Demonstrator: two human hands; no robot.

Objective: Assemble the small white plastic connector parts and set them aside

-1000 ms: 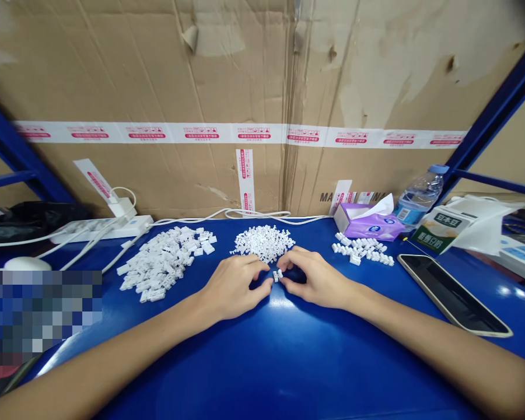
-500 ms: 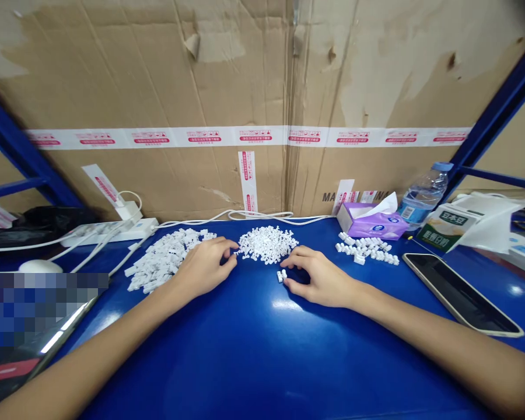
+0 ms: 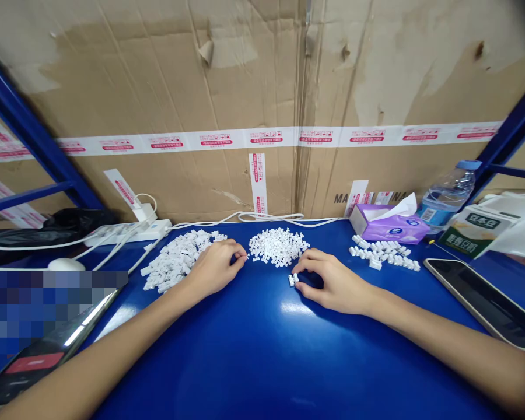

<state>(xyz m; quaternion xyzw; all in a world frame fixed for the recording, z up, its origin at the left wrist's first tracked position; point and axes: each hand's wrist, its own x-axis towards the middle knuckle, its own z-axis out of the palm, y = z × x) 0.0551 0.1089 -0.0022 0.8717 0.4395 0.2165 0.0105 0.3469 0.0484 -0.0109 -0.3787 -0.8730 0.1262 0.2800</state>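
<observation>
My left hand [image 3: 216,265] is closed in a pinch at the left edge of a pile of tiny white plastic pieces [image 3: 276,246]. A speck of white shows at its fingertips, likely one of those pieces. Behind and left of that hand spreads a heap of larger white plastic blocks [image 3: 175,259], partly hidden by the hand. My right hand [image 3: 332,283] curves its thumb and index finger around a small white plastic block [image 3: 293,280] on the table, just in front of the tiny pieces.
Further right lies a group of white blocks [image 3: 385,253], before a purple tissue pack [image 3: 389,224]. A water bottle [image 3: 448,195], a carton [image 3: 475,230] and a phone [image 3: 485,303] stand or lie beyond. A power strip [image 3: 131,232] with cables is at the back left.
The view has shifted, so everything sits further right. The left thumb and index finger have come together beside the tiny pieces. My right hand stays at the white block.
</observation>
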